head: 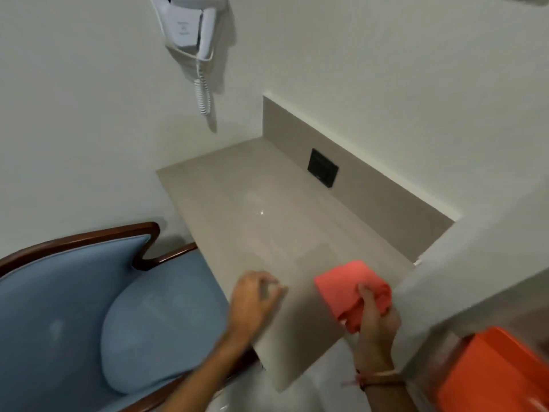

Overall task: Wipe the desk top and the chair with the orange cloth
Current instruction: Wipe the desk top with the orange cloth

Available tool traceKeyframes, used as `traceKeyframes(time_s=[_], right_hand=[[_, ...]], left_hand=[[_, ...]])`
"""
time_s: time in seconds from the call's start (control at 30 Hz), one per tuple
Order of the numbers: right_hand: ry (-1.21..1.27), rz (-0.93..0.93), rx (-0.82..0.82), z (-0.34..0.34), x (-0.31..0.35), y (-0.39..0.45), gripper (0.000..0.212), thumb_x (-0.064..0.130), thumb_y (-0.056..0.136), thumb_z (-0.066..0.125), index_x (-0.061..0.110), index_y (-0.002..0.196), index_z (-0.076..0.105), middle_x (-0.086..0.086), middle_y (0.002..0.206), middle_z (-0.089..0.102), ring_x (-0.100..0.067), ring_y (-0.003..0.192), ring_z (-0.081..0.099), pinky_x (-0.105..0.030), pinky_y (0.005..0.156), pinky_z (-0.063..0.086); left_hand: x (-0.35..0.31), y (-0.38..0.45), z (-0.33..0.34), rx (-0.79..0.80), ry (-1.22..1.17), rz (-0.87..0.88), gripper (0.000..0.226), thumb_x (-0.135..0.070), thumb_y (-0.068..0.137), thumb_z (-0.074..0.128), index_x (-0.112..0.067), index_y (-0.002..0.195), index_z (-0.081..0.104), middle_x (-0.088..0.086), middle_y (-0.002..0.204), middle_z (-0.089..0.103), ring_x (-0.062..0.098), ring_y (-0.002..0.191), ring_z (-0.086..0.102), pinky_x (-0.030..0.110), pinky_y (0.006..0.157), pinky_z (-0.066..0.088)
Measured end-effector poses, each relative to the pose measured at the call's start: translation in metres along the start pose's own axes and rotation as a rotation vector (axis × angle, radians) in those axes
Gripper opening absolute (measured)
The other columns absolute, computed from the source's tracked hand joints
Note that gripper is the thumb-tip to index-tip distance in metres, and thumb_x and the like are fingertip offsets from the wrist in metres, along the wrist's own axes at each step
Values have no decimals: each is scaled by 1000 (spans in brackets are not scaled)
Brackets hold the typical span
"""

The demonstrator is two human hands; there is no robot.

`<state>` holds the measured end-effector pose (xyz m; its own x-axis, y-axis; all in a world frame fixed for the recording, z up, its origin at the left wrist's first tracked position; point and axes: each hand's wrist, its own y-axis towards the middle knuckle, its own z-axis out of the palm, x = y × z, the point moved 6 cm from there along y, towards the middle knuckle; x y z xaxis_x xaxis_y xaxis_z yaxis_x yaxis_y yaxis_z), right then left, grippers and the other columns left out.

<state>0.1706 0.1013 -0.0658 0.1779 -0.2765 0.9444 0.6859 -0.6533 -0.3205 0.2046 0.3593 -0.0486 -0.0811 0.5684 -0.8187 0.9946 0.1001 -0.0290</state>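
The beige desk top [267,221] fills a wall niche at the centre. An orange cloth [347,288], folded and bunched, lies on its near right part. My right hand [375,319] grips the cloth's near edge. My left hand [252,298] rests on the desk's near left edge, fingers curled and holding nothing. The chair [74,307] with blue upholstery and a dark wooden frame stands to the left, tucked against the desk.
A white wall-mounted hair dryer [190,28] with a coiled cord hangs above the desk's far left corner. A black socket plate [323,168] sits in the back panel. A white wall ledge bounds the right side, with an orange box [493,379] below it.
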Motion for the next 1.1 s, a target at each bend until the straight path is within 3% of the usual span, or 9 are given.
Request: traceKeyframes(time_s=[0.1,0.23,0.33,0.4,0.47,0.67,0.8,0.97,1.1], right_hand=[[-433,-440,-114,38,26,14,15,22,83,80,19,93,68,-5,92,69,-26,90,64,-47,84,60],[-1125,-518,164,103,-11,40,54,44,74,85,20,119,68,-11,132,57,-37,122,50,-52,103,48],[-1365,-718,210,132,-30,44,60,73,74,68,24,110,72,-6,133,61,-35,121,52,-50,97,45],[-1404,-861,194,141,-33,51,62,72,81,55,22,113,73,-9,136,64,-35,123,56,-50,99,40],[-1477,-932,216,149,-37,66,66,66,88,46,19,129,67,-14,144,60,-36,131,56,-53,107,37],[-1412,-833,253,243,-19,161,66,69,91,40,31,145,50,-15,138,54,-37,126,50,-51,112,34],[-1331,-840,411,370,-22,200,61,55,98,53,27,152,44,-14,155,44,-33,146,38,-52,125,22],[-1277,-889,606,505,-36,163,50,60,97,52,30,136,59,-2,144,58,-25,139,47,-47,124,25],[-1266,-1050,768,476,-60,82,44,52,94,58,23,126,65,-6,134,64,-30,131,53,-52,123,28]], left_hand=[[52,64,-53,-60,389,23,35,-34,99,60,-10,123,67,15,124,65,34,116,60,45,98,51],[95,135,-82,-54,612,95,57,-37,102,29,2,130,59,25,128,60,40,115,60,50,90,52],[127,181,-76,70,725,81,57,-35,108,24,1,150,39,25,156,37,39,143,38,51,115,36],[147,211,-76,102,735,63,57,-33,110,28,-4,158,21,19,167,17,35,155,18,49,126,19],[159,238,-82,66,722,52,60,-36,109,27,-6,160,16,18,169,12,33,156,13,49,128,14],[187,295,-97,-100,782,54,68,-43,102,15,-6,159,23,19,166,24,34,154,23,51,124,20],[194,320,-107,-149,800,52,68,-43,102,13,-8,158,24,18,166,25,33,154,23,51,124,21],[196,324,-109,-161,829,53,65,-40,103,15,-7,158,26,19,165,27,34,153,25,52,123,23],[196,324,-111,-149,823,33,65,-41,103,14,-8,159,23,18,166,25,33,154,22,52,124,21]])
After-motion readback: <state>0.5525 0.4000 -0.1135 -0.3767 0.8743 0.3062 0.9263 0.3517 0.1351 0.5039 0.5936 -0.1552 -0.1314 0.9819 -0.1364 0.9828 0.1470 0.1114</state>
